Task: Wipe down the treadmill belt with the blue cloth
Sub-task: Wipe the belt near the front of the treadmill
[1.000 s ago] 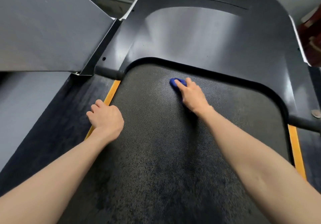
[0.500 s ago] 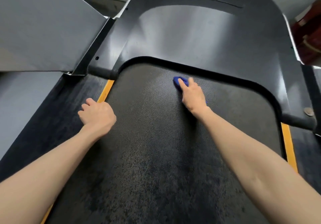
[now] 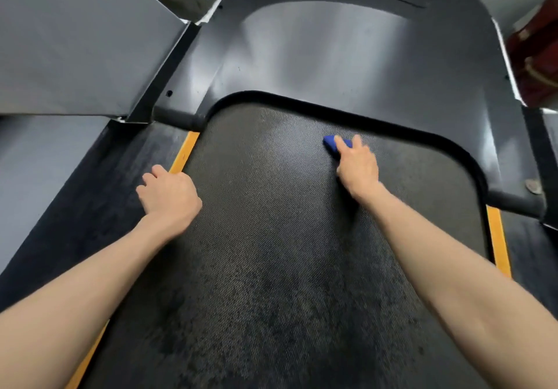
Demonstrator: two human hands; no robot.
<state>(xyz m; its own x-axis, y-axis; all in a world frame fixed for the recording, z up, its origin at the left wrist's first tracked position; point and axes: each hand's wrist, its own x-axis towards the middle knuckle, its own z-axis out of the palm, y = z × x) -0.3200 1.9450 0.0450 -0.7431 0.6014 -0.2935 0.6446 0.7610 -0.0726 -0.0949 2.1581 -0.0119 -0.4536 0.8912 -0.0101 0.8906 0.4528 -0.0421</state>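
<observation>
The dark textured treadmill belt (image 3: 271, 252) fills the middle of the view. At its far end, just short of the black motor cover (image 3: 347, 62), my right hand (image 3: 357, 166) presses a small blue cloth (image 3: 330, 143) flat against the belt. Only the cloth's far left corner shows past my fingers. My left hand (image 3: 169, 195) rests on the belt's left edge with its fingers curled under, holding nothing, beside the yellow stripe (image 3: 184, 153).
Dark side rails run along both sides of the belt, and a second yellow stripe (image 3: 498, 237) lines the right. A grey panel (image 3: 75, 41) rises at the upper left. Something red (image 3: 537, 56) stands at the far right.
My right hand has slid the blue cloth a little to the right along the far end of the belt. My left hand stays at the left edge.
</observation>
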